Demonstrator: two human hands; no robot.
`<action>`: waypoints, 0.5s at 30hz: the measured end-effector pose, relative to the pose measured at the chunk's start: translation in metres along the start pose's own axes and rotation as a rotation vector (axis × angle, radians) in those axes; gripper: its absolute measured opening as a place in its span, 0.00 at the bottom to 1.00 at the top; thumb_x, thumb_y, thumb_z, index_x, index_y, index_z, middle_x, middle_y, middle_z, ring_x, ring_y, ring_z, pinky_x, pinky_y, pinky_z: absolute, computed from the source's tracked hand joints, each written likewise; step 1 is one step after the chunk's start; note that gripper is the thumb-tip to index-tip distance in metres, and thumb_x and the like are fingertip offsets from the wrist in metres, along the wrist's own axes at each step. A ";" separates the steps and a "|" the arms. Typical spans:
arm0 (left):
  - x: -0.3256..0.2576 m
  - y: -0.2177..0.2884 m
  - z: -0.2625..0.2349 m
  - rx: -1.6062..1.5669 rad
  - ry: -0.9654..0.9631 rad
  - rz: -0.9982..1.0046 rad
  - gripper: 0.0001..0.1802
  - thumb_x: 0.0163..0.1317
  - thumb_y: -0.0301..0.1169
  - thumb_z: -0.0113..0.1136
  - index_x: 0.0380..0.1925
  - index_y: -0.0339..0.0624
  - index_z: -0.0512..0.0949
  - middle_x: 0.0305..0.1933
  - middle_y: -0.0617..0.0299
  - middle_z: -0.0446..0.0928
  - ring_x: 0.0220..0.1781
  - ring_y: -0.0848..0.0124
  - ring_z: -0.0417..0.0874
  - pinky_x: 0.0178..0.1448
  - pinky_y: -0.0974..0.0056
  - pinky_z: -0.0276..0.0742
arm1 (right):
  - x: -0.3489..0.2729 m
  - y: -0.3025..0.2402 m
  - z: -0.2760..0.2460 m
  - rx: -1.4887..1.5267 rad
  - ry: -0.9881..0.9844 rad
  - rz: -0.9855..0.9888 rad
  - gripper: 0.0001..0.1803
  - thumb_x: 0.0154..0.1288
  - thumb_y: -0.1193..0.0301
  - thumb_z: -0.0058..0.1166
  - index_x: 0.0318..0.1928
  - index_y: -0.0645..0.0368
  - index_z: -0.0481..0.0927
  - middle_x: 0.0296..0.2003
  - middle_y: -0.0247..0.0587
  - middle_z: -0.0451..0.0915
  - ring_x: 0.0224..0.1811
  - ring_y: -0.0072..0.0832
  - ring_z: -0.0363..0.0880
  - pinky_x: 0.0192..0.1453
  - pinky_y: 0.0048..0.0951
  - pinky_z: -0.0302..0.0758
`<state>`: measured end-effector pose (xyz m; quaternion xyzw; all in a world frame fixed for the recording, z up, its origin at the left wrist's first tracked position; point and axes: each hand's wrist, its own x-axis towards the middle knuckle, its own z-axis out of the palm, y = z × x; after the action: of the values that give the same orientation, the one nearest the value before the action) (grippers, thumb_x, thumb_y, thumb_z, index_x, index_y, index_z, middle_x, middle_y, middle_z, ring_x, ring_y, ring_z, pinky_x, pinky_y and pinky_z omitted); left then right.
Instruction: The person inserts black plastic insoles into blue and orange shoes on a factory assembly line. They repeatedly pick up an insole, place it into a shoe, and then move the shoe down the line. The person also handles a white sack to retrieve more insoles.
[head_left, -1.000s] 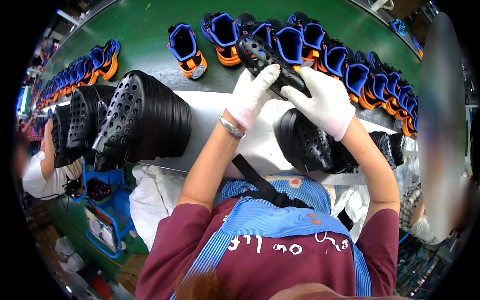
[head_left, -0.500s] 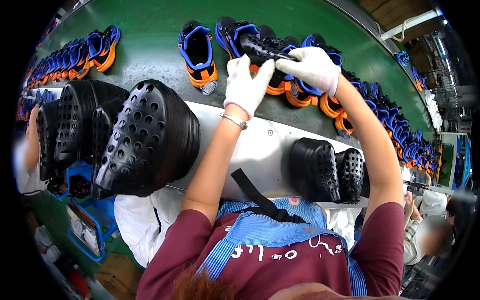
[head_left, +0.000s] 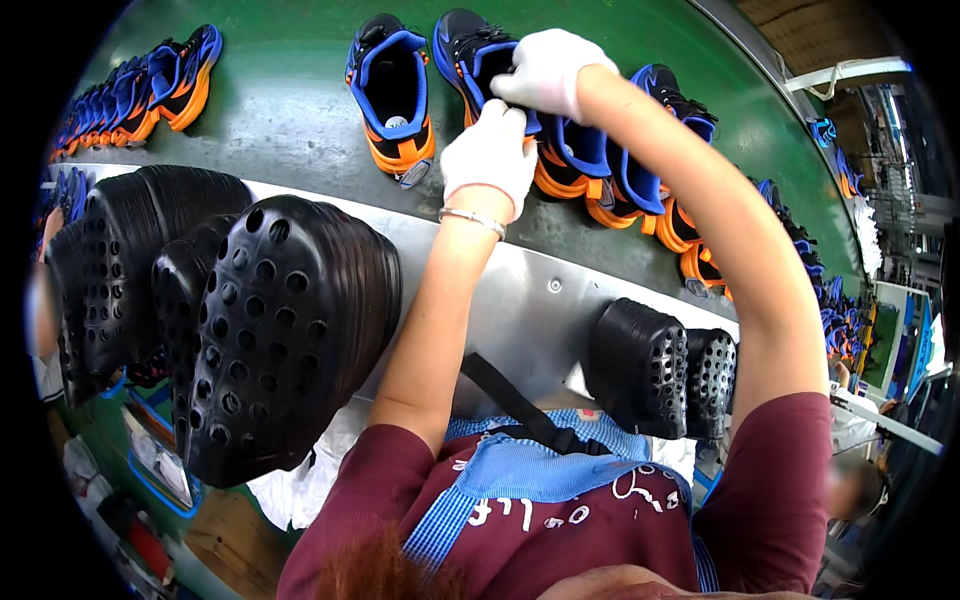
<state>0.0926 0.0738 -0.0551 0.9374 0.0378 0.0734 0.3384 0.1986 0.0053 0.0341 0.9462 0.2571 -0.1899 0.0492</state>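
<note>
Both hands wear white gloves and meet over a black, blue and orange sports shoe on the green table. My left hand is closed at the heel end of this shoe, its fingers curled over the collar. My right hand bends down at the shoe's opening with fingers drawn together; what they hold, if anything, is hidden. The black perforated plastic shoe insert seen before does not show now. Just left stands a matching shoe, its opening facing up and a round sticker inside.
Stacks of large black perforated inserts stand at the left on the metal ledge; smaller stacks stand at its right. Rows of shoes line the green table on both sides. Another person's arm is at the far left edge.
The black perforated insert held between both hands has gone out of sight at the shoe. My right hand moved left and up to the shoe's opening; my left hand closed at its heel.
</note>
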 end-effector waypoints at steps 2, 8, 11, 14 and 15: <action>0.011 -0.002 -0.008 0.140 -0.231 -0.063 0.19 0.60 0.44 0.58 0.45 0.44 0.80 0.47 0.51 0.80 0.49 0.53 0.81 0.52 0.53 0.77 | 0.008 -0.010 0.026 -0.125 0.063 -0.049 0.20 0.61 0.57 0.49 0.42 0.59 0.86 0.41 0.52 0.84 0.46 0.44 0.83 0.52 0.42 0.79; 0.047 -0.002 -0.004 0.159 -0.457 -0.176 0.19 0.58 0.45 0.56 0.37 0.42 0.84 0.42 0.44 0.81 0.47 0.49 0.82 0.52 0.55 0.78 | 0.037 -0.013 0.035 -0.216 0.164 -0.031 0.12 0.58 0.70 0.56 0.42 0.57 0.85 0.40 0.48 0.84 0.43 0.43 0.84 0.47 0.37 0.80; 0.054 0.005 -0.007 0.189 -0.504 -0.222 0.18 0.56 0.41 0.57 0.41 0.45 0.85 0.47 0.48 0.82 0.50 0.52 0.83 0.54 0.56 0.79 | 0.040 -0.009 0.040 -0.047 0.300 0.002 0.14 0.61 0.68 0.48 0.38 0.61 0.84 0.39 0.53 0.84 0.42 0.45 0.84 0.46 0.41 0.80; 0.056 0.011 -0.008 0.216 -0.560 -0.307 0.19 0.55 0.42 0.57 0.42 0.46 0.85 0.48 0.49 0.82 0.52 0.53 0.83 0.55 0.57 0.78 | 0.041 0.002 0.048 0.027 0.324 -0.042 0.14 0.59 0.64 0.50 0.33 0.59 0.86 0.34 0.51 0.84 0.38 0.46 0.85 0.42 0.42 0.80; 0.056 0.006 -0.007 0.245 -0.509 -0.228 0.24 0.58 0.48 0.51 0.36 0.38 0.84 0.28 0.49 0.84 0.32 0.59 0.87 0.44 0.60 0.81 | 0.038 0.000 0.043 0.046 0.313 -0.060 0.15 0.59 0.62 0.50 0.34 0.59 0.85 0.35 0.51 0.84 0.38 0.46 0.84 0.43 0.43 0.80</action>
<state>0.1471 0.0802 -0.0394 0.9491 0.0654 -0.2075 0.2276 0.2142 0.0150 -0.0207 0.9571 0.2853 -0.0475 -0.0186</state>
